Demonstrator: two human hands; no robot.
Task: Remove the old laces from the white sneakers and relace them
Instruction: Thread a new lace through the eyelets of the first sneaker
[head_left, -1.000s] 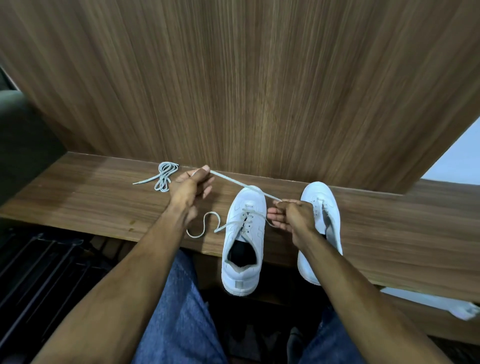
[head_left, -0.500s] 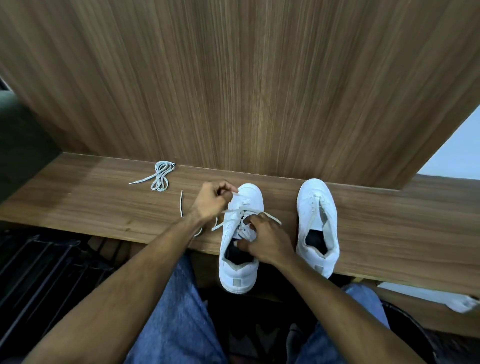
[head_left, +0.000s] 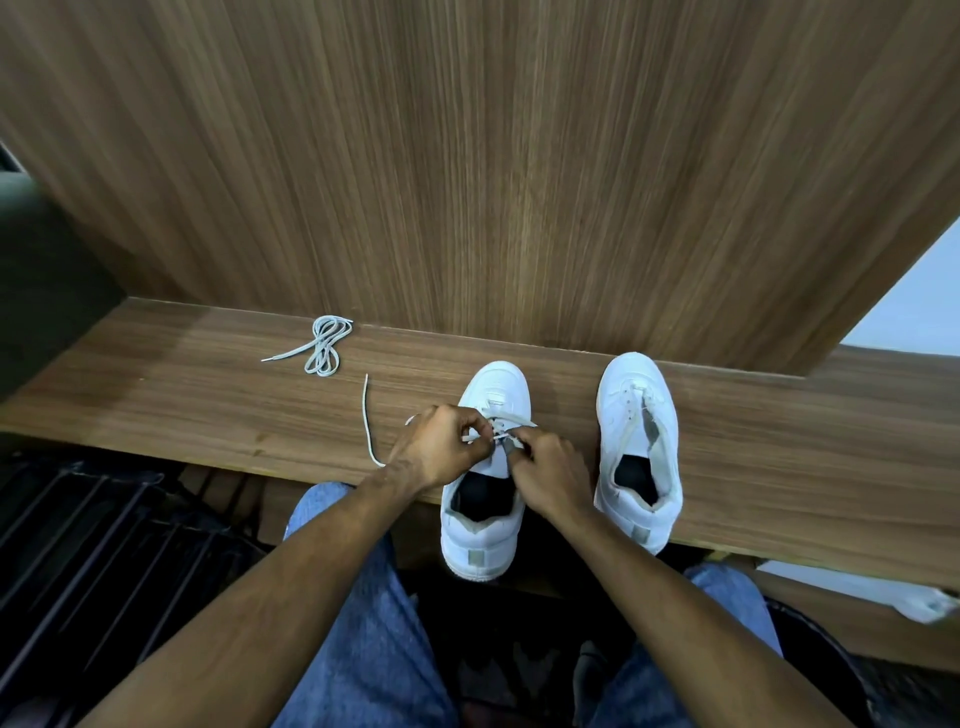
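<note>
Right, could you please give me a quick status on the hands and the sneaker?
Both hands, left and right, pinching the lace over the left sneaker. Right sneaker unlaced. Spare lace bundle lying clear.

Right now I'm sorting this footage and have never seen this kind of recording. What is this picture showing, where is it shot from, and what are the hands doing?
There is no machine here. A camera worn on a person's head looks down at their own two bare arms. On the wooden ledge stand two white sneakers. The left hand and right hand both pinch a white lace over the eyelets of the left sneaker; its loose end trails off to the left. The right sneaker appears to have no lace. A bundled lace lies apart, further left.
</note>
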